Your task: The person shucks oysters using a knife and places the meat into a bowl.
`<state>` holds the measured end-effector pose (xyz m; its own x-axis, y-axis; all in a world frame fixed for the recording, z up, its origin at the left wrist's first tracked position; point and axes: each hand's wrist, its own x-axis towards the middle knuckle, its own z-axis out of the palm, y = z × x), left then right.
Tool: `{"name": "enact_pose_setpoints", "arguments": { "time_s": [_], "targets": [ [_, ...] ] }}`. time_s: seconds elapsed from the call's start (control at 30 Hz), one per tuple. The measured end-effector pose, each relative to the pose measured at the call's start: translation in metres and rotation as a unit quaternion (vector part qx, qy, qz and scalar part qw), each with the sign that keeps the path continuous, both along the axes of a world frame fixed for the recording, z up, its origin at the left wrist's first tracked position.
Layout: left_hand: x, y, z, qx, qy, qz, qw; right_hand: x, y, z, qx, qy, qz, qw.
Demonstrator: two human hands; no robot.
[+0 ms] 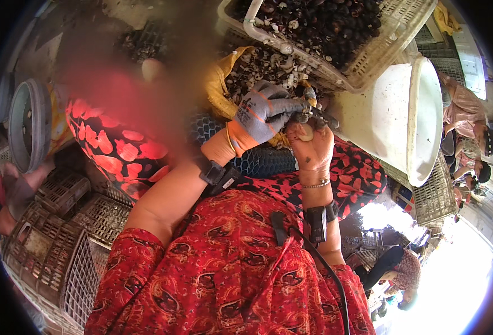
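My left hand [261, 115], in a grey and orange glove, has its fingers closed at a dark, narrow tool [328, 118], whose exact kind I cannot tell. My bare right hand [313, 144] is palm up just right of it, its fingers curled and some of them covered. A pale, rounded piece [305, 132], perhaps shellfish, lies in that palm. The fingertips of both hands meet around the tool, and what is between them is partly hidden. Beyond them, many broken shells [263, 69] lie by a yellow sack [221, 79].
A plastic crate [351, 83] of dark shellfish [334, 29] stands ahead. At right is a white tub [380, 113]; at left are a grey bucket [45, 125] and brown crates [41, 259]. Several people [464, 109] sit at the far right. A blurred shape covers part of the upper left.
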<state>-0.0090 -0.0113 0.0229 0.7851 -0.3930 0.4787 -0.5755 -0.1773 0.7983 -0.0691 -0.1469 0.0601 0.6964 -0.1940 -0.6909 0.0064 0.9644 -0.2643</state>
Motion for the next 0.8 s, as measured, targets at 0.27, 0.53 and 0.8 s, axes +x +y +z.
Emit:
{"name": "enact_pose_setpoints", "arguments": {
  "time_s": [0.27,0.53,0.8],
  "targets": [
    [0.006,0.003,-0.002,-0.025,0.020,-0.040,0.999,-0.010,-0.011,-0.027,-0.056,-0.049,0.077,0.994],
    [0.002,0.003,0.004,-0.048,0.026,-0.044,0.998,-0.002,0.001,-0.010,-0.031,-0.060,0.061,0.996],
    [0.007,0.001,-0.002,-0.017,0.008,-0.056,0.998,-0.005,-0.001,-0.027,-0.162,-0.021,0.061,0.985]
  ]
}}
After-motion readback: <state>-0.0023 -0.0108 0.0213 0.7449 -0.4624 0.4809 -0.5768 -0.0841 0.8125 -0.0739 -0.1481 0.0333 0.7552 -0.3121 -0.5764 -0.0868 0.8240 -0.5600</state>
